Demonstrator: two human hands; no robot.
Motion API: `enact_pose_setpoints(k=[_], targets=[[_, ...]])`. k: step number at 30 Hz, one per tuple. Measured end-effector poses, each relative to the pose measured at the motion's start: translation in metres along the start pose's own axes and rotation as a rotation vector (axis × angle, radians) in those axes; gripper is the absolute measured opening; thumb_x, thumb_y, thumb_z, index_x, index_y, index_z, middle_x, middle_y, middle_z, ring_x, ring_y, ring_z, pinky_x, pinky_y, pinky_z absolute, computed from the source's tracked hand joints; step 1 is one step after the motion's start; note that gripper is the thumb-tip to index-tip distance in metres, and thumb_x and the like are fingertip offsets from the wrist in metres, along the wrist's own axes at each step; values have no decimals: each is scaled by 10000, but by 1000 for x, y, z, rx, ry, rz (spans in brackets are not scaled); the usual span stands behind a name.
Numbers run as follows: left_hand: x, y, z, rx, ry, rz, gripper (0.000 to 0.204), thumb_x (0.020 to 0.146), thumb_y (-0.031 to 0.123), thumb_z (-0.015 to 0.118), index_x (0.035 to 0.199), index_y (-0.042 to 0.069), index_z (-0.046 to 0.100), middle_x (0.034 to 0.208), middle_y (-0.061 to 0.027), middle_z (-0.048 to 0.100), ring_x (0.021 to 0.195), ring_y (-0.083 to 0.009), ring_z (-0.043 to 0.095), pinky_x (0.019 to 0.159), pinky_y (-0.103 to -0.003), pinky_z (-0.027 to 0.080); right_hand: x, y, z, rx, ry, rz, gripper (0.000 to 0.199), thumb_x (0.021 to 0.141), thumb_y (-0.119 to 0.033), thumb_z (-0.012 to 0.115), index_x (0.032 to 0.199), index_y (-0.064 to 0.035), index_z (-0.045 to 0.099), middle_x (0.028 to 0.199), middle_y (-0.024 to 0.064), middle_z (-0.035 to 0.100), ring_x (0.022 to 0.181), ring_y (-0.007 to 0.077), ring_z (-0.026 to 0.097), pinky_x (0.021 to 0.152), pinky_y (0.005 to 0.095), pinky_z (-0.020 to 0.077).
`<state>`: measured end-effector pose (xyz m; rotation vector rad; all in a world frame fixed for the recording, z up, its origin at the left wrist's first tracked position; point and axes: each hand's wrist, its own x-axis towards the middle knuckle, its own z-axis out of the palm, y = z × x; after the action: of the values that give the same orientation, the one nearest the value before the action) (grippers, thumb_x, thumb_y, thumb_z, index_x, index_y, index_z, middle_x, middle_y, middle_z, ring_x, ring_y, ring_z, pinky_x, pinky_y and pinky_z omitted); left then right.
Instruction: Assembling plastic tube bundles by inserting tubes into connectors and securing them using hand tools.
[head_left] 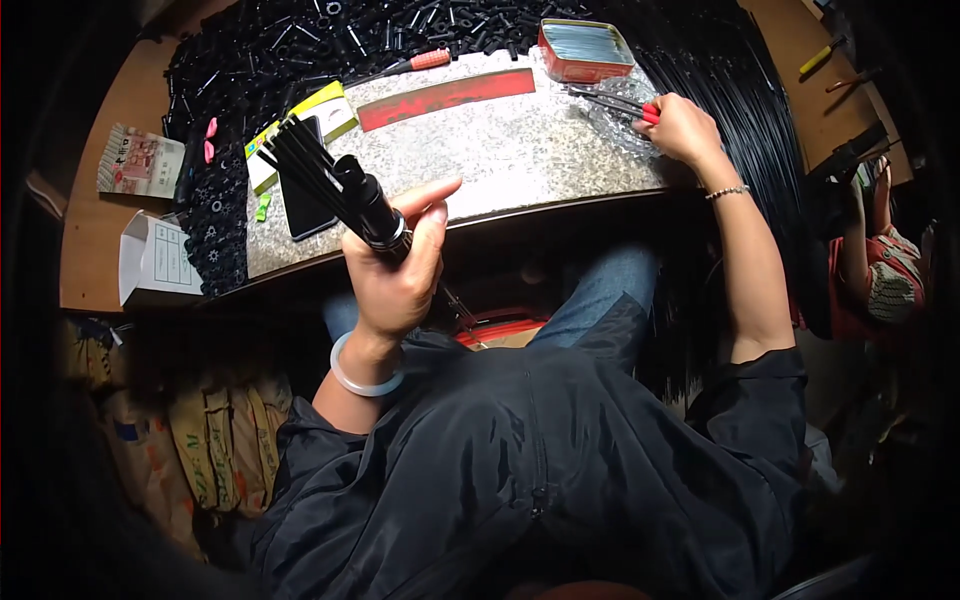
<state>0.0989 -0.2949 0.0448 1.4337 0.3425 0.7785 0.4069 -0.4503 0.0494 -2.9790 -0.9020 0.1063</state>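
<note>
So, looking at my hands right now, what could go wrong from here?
The black rods in your left hand fan out over the phone in this view; if they slip, they might scratch it. The pliers in your right hand could snag the crumpled clear plastic, or knock the open tin near their tips.

Board (520, 160) centre, parts pile (390, 30) behind it and down its left side, rods (735, 85) along its right. On board: phone (308, 205) left, strip (450, 98) toward the back, screwdriver (430, 60) behind strip, tin (590, 72) back right. Plastic bag (612, 128) in front of tin, pliers (651, 114) over it in right hand (685, 130). Left hand (390, 285), holding bundle (315, 170), at front edge right of phone. Far left ledge (90, 270): packet (142, 165) behind, carton (160, 258) nearer. Sacks (205, 440) below ledge.
</note>
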Motion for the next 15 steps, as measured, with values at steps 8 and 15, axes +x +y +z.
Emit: enact_pose_setpoints(k=[8, 15], targets=[[3, 4, 7, 68, -74, 34, 211, 867, -20, 501, 1036, -38, 627, 582, 59, 463, 421, 6, 360, 390, -167, 237, 8, 8, 14, -65, 102, -34, 175, 766, -254, 637, 853, -103, 653, 828, 151, 651, 832, 327, 623, 701, 405, 483], [2, 7, 9, 23, -107, 54, 203, 863, -24, 513, 1023, -35, 637, 564, 68, 463, 440, 12, 362, 402, -170, 227, -18, -1, 12, 485, 339, -141, 182, 841, -209, 588, 930, -62, 648, 750, 53, 630, 687, 187, 594, 602, 297, 445]])
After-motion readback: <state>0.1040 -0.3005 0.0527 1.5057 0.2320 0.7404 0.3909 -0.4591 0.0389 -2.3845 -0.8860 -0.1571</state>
